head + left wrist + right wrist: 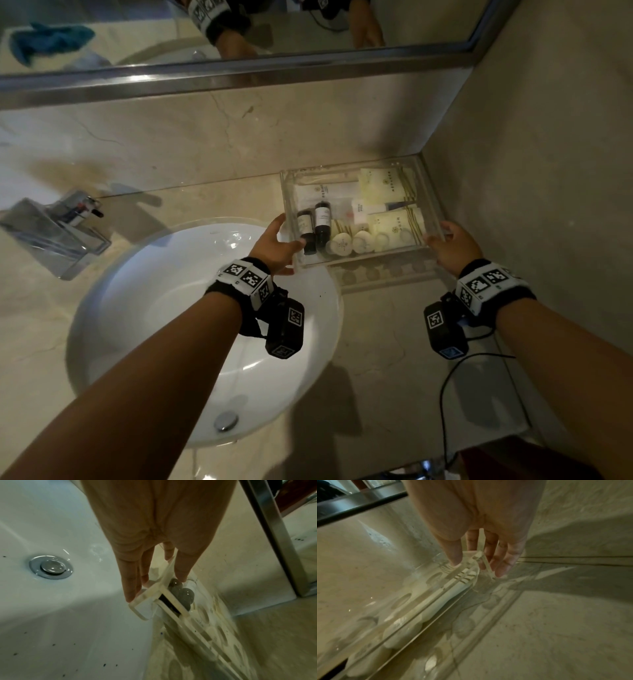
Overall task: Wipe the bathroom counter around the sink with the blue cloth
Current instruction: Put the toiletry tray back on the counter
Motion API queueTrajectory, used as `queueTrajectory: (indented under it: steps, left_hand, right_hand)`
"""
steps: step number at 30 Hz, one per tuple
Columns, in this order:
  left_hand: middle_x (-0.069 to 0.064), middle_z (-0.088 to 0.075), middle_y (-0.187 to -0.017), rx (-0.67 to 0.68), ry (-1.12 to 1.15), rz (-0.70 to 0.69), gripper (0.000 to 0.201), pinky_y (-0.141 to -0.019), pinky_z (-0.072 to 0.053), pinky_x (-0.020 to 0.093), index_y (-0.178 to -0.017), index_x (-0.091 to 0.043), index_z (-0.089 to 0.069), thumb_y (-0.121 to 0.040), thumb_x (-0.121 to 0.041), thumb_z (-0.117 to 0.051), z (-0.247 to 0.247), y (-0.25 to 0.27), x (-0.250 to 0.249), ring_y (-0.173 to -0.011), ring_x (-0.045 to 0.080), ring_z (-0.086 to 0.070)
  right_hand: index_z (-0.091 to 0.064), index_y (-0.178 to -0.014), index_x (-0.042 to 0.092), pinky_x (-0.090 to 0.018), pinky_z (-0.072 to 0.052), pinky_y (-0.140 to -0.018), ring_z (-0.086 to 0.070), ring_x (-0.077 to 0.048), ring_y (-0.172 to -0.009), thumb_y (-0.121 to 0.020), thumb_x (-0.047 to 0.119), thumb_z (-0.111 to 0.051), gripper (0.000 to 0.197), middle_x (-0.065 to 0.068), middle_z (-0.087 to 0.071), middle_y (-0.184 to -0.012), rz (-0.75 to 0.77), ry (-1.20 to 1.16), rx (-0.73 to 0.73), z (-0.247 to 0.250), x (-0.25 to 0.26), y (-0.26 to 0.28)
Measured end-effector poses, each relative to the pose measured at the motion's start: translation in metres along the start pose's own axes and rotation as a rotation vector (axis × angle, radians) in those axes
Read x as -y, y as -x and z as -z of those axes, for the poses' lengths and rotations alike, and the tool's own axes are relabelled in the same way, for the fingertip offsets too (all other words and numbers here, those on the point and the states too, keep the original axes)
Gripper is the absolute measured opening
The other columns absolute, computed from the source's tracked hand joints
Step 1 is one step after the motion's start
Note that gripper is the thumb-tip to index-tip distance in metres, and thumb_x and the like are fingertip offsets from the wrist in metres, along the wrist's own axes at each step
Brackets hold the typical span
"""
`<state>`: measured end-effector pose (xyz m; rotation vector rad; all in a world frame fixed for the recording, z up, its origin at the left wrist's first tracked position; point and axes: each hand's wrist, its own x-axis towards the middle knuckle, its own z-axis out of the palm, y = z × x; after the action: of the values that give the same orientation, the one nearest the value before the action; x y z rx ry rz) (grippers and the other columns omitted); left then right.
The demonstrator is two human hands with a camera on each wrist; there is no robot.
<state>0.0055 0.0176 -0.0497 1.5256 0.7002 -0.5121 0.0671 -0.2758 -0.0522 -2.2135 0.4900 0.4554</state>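
Both hands' grip pinches clear, rigid rectangular tray (432,202) ends.

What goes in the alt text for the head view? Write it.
Both hands, left hand and right hand, grip the near corners of a clear tray of toiletries on a marble counter, beside a white sink and chrome faucet.

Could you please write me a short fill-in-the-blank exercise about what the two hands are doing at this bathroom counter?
1. Both hands grip a clear ____ of toiletries.
2. The left hand holds its corner nearest the white ____.
3. The blue cloth shows only as a reflection in the ____.
4. Two dark ____ lie inside.

Missing words: tray; sink; mirror; bottles
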Motion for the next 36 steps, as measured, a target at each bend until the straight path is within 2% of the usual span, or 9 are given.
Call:
queueTrajectory:
  steps: [6,10,13,16,20,24,28,33,36]
  left_hand:
    - [0.013,-0.058,-0.128,-0.035,0.030,0.000,0.070,-0.081,-0.054,0.041,-0.146,-0.035,-0.027,-0.090,-0.011,-0.061,-0.006,0.004,-0.001,-0.104,0.030,-0.061]
    - [0.010,-0.062,-0.121,-0.043,-0.075,-0.029,0.067,-0.086,-0.054,0.044,-0.145,-0.032,-0.028,-0.090,-0.017,-0.063,-0.005,0.009,0.007,-0.106,0.030,-0.061]
    - [0.007,-0.061,-0.109,-0.025,-0.116,-0.013,0.066,-0.083,-0.055,0.042,-0.143,-0.032,-0.028,-0.089,-0.020,-0.064,-0.005,0.013,0.010,-0.099,0.030,-0.062]
    - [0.010,-0.064,-0.103,-0.028,-0.105,-0.004,0.069,-0.083,-0.057,0.043,-0.142,-0.031,-0.030,-0.086,-0.017,-0.068,-0.007,0.012,0.012,-0.094,0.031,-0.065]
    - [0.012,-0.066,-0.102,-0.021,-0.089,-0.029,0.079,-0.085,-0.056,0.044,-0.145,-0.030,-0.027,-0.082,-0.009,-0.070,-0.006,0.010,0.011,-0.096,0.032,-0.065]
    - [0.014,-0.060,-0.115,0.026,-0.088,-0.053,0.093,-0.086,-0.055,0.044,-0.146,-0.035,-0.023,-0.076,-0.002,-0.074,-0.005,0.011,0.011,-0.103,0.030,-0.061]
    - [0.014,-0.055,-0.124,0.011,-0.120,-0.100,0.099,-0.085,-0.055,0.045,-0.146,-0.038,-0.022,-0.072,-0.004,-0.078,-0.014,0.010,0.012,-0.107,0.028,-0.058]
    - [0.015,-0.054,-0.125,0.010,-0.121,-0.106,0.099,-0.082,-0.057,0.043,-0.147,-0.038,-0.022,-0.073,-0.004,-0.078,-0.017,0.000,0.007,-0.103,0.028,-0.060]
    - [0.015,-0.053,-0.127,0.021,-0.149,-0.105,0.099,-0.078,-0.057,0.037,-0.148,-0.037,-0.020,-0.074,-0.004,-0.077,-0.018,-0.005,0.001,-0.099,0.026,-0.061]
  right_hand:
    - [-0.045,-0.127,0.010,-0.032,-0.049,-0.086,-0.059,-0.032,-0.103,-0.085,0.028,-0.061,0.048,-0.014,-0.059,-0.115,-0.060,0.127,-0.028,0.011,-0.006,0.003]
    - [-0.059,-0.095,0.002,-0.016,-0.049,-0.043,-0.057,-0.023,-0.065,-0.086,0.004,-0.056,0.010,-0.014,-0.059,-0.077,-0.167,-0.156,0.015,0.010,0.002,0.013]
    - [-0.061,-0.089,-0.007,-0.025,-0.057,-0.065,-0.058,-0.020,-0.067,-0.086,-0.004,-0.054,0.008,-0.016,-0.060,-0.081,-0.351,-0.485,0.076,0.003,0.008,0.020]
    - [-0.057,-0.079,-0.001,-0.025,-0.057,-0.068,-0.056,-0.019,-0.072,-0.089,-0.004,-0.051,0.012,-0.014,-0.056,-0.082,-0.426,-0.632,0.177,-0.004,0.014,0.023]
    - [-0.048,-0.122,-0.009,-0.017,-0.053,-0.054,-0.057,-0.015,-0.068,-0.093,-0.006,-0.042,0.030,-0.011,-0.058,-0.077,-0.374,-0.648,0.165,-0.011,0.018,0.021]
    - [-0.056,-0.084,-0.003,-0.020,-0.054,-0.052,-0.060,-0.017,-0.065,-0.092,-0.006,-0.045,0.014,-0.013,-0.062,-0.066,-0.390,-0.795,0.136,-0.009,0.015,0.022]
    - [-0.054,-0.075,0.000,-0.022,-0.055,-0.062,-0.063,-0.014,-0.065,-0.094,-0.002,-0.044,0.022,-0.012,-0.062,-0.071,-0.283,-0.821,0.088,-0.005,0.010,0.019]
    - [-0.054,-0.078,0.008,-0.024,-0.053,-0.051,-0.056,-0.021,-0.068,-0.089,0.004,-0.050,0.013,-0.004,-0.062,-0.067,-0.102,-0.417,-0.023,0.001,-0.002,0.015]
    - [-0.058,-0.101,0.012,-0.029,-0.046,-0.075,-0.056,-0.023,-0.090,-0.087,0.009,-0.053,0.016,-0.006,-0.058,-0.099,0.149,0.065,-0.148,0.002,0.000,0.019]
